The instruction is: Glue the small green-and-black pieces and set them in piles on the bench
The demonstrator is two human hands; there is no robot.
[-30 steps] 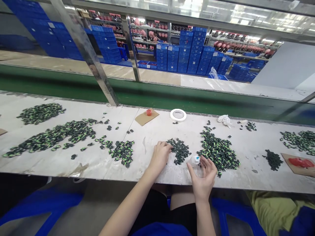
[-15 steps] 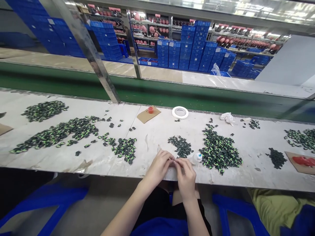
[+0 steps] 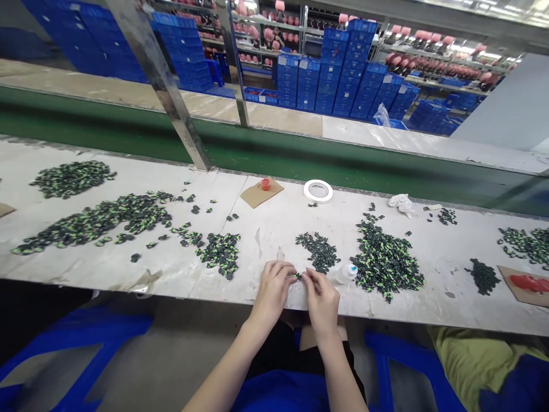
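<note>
"What's in the grip?"
"The left hand (image 3: 273, 286) pinches a small dark piece (image 3: 297, 276) over the bench's (image 3: 278, 220) near side; the right hand (image 3: 323, 297) almost meets it, its hold unclear."
"Why so close?"
"Probably for fine control. The bottle (image 3: 345, 273) and dark pile (image 3: 319, 252) lie just beyond, likely for easy reach; the tape roll (image 3: 318, 200) sits farther, perhaps out of the way."
</note>
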